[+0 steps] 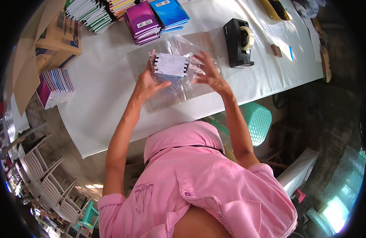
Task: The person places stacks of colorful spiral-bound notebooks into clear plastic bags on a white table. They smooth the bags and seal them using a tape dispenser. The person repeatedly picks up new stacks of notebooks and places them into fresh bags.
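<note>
While a cardboard box (58, 47) and a bundle of notebooks (58, 90) stood at the left of the pale-covered table (93, 119), your left hand (145, 82) grasped the left end of a notebook stack (171, 65), fingers up along its side, thumb pointing right across its near face. Your left forearm slanted forward and to the right behind that grip. The stack lay immediately right of your left palm, white page edges showing, the long axis of that face running left to right across your body. Clear film (195, 67) bunched loosely off its right end. Your left hand was the nearer of the two; your right hand (214, 81) stood just beyond the stack's right end, grasping nothing, fingers spread and curved inward, forearm slanting forward and leftward. Blur left it unclear whether those fingertips met the film. Farther right, a black tape dispenser (232, 43) stood well apart from the stack.
</note>
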The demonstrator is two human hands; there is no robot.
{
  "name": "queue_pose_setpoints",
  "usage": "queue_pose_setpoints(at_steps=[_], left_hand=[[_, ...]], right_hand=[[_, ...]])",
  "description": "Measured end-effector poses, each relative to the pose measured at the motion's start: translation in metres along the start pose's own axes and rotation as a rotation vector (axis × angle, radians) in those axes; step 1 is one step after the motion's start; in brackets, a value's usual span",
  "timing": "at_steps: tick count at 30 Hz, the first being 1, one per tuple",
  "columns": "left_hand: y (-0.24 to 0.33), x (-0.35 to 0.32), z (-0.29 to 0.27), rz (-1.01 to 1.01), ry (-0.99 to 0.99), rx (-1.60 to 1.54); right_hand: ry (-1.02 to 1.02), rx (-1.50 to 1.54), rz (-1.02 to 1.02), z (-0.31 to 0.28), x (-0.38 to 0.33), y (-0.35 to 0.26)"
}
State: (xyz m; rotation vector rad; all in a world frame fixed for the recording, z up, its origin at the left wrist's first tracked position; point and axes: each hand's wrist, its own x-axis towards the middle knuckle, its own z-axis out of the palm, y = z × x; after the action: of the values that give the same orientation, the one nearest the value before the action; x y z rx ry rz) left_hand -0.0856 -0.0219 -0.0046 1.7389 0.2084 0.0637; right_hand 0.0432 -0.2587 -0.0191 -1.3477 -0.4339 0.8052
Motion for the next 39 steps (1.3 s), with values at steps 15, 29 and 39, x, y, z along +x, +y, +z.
queue_pose_setpoints(at_steps=[15, 29, 39], left_hand=[[0.009, -0.024, 0.048, -0.002, 0.288, -0.445], [0.009, -0.038, 0.044, 0.096, 0.403, -0.269], [0.022, -0.021, 0.018, 0.240, 0.273, 0.323]], right_hand=[[-0.238, -0.600, -0.263, 0.027, 0.021, -0.037], [0.078, 0.018, -0.128, -0.043, 0.010, -0.011], [-0.077, -0.587, -0.528, 0.006, 0.005, -0.039]])
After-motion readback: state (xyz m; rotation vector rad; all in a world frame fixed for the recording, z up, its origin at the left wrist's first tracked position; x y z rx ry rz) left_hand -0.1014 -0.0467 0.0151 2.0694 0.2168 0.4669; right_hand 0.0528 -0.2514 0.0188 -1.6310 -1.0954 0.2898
